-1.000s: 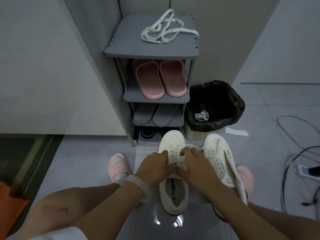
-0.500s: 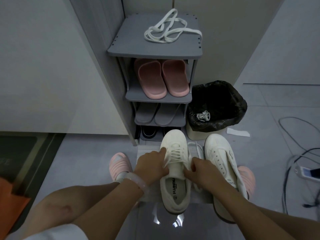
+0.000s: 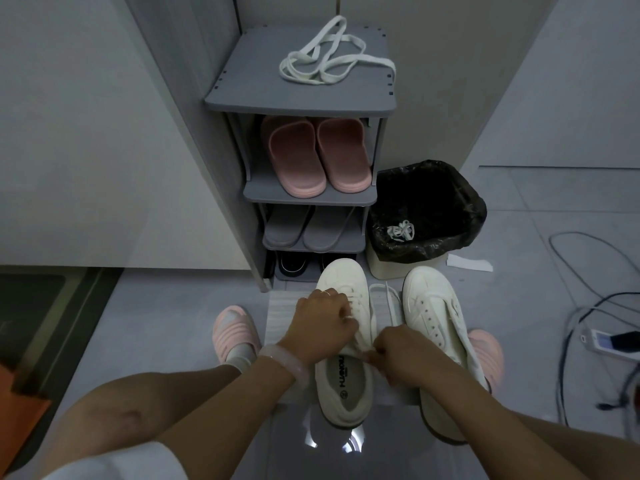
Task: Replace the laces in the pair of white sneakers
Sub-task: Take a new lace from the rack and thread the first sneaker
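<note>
Two white sneakers stand on the floor before me. The left sneaker (image 3: pixel 341 282) is laced; my left hand (image 3: pixel 322 327) grips its lace at the eyelets. My right hand (image 3: pixel 401 355) pinches the lace end beside the tongue, near the shoe's opening. A loose loop of that lace (image 3: pixel 384 296) lies between the shoes. The right sneaker (image 3: pixel 433 313) has bare eyelets. A loose white lace (image 3: pixel 332 53) lies coiled on top of the grey shoe rack (image 3: pixel 242 95). A bunched old lace (image 3: pixel 401 232) lies in the bin.
The rack holds pink slippers (image 3: pixel 315 157), grey slippers (image 3: pixel 304 226) and dark shoes below. A bin with a black bag (image 3: pixel 429 188) stands right of the rack. Cables (image 3: pixel 568 327) and a phone (image 3: pixel 609 341) lie on the floor at right. My feet wear pink slippers (image 3: pixel 235 327).
Both hands parted from the middle of the left sneaker's lacing. My right hand drew back toward me along the lace; my left hand stayed at the eyelets.
</note>
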Tool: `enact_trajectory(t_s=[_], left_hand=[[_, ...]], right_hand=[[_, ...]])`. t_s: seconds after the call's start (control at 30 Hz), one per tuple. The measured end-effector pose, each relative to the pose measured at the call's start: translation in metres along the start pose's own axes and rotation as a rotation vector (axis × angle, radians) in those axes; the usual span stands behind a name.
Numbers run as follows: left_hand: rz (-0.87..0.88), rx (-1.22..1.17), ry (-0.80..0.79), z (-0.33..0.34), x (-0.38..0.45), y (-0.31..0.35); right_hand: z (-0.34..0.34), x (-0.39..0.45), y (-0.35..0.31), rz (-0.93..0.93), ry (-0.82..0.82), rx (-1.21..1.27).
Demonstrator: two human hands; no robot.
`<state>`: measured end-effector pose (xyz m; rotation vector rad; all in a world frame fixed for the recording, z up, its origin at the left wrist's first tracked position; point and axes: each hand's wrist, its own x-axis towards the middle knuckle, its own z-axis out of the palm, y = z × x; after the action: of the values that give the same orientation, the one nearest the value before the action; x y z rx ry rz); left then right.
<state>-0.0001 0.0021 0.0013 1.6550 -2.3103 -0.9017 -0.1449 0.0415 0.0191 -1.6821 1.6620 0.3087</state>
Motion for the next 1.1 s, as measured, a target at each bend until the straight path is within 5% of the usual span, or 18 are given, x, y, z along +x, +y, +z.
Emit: enact_trajectory(t_s=[0.17, 0.27, 0.4, 0.53, 0.63, 0.8, 0.9, 1.1], left_hand=[[-0.196, -0.594, -0.253, -0.021, 0.002, 0.007], [0.022, -0.343, -0.442, -0.024, 0.001, 0.008], [0.301, 0.063, -0.442, -0.013, -0.001, 0.002], [0.314, 0.132, -0.375, -0.007, 0.000, 0.001], [0.204, -0.059, -0.322, -0.009, 0.001, 0.003], [-0.279, -0.935, 0.005, -0.037, 0.009, 0.011], [-0.385, -1.270, 0.180, -0.066, 0.012, 0.006], [-0.622, -0.928, 0.613, -0.099, 0.010, -0.033]], right_hand=[[-0.015, -0.002, -0.001, -0.047, 0.327, 0.045], [-0.015, -0.003, -0.003, -0.052, 0.333, 0.125], [-0.013, -0.003, -0.005, -0.043, 0.395, 0.255], [-0.014, -0.003, -0.007, -0.024, 0.453, 0.419], [-0.015, -0.002, -0.006, 0.012, 0.468, 0.654], [-0.022, 0.001, -0.007, 0.018, 0.512, 1.374], [-0.034, -0.004, -0.004, -0.058, 0.479, 1.764], [-0.058, -0.008, 0.007, -0.133, 0.625, 1.851]])
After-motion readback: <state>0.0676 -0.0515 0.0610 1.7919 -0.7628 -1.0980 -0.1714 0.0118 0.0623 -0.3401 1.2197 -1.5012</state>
